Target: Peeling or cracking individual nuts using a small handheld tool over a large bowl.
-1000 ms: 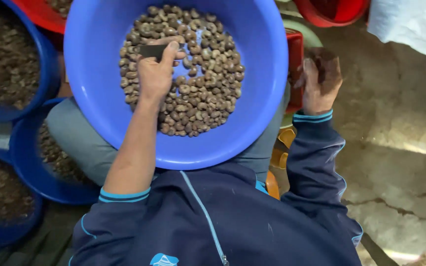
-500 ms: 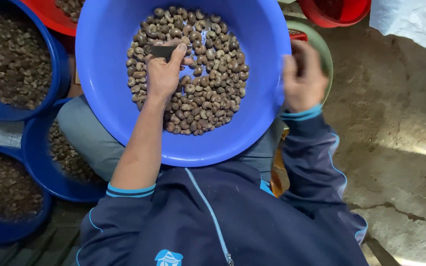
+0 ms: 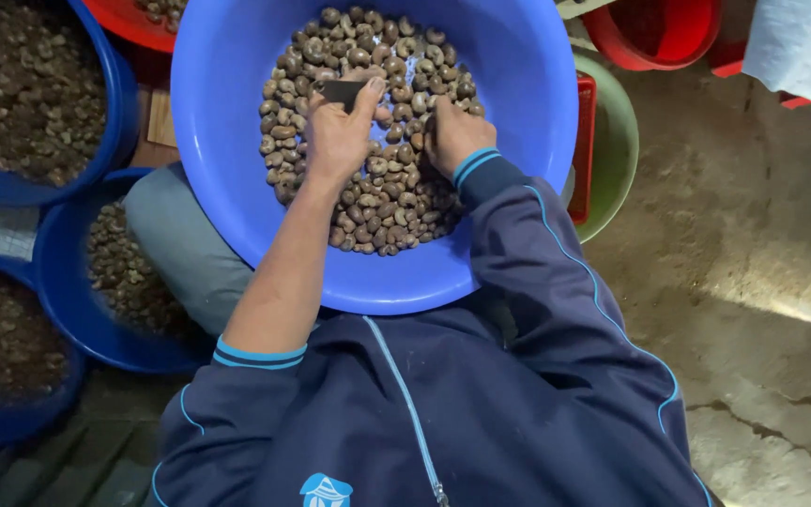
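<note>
A big blue basin rests on my lap, its bottom covered with a heap of brown curved nuts. My left hand lies over the nuts and grips a small dark flat blade between thumb and fingers. My right hand is inside the basin beside it, palm down, fingers curled into the nuts. Whether it has hold of a nut is hidden. Both arms wear dark blue sleeves with light blue stripes.
To the left stand three more blue basins of nuts: one at the top, one by my knee, one lower. A red basin is behind. A green bowl, red tub and concrete floor lie to the right.
My right hand came from the red and green containers at the right, over the rim, and down onto the nuts. The left hand kept holding the blade.
</note>
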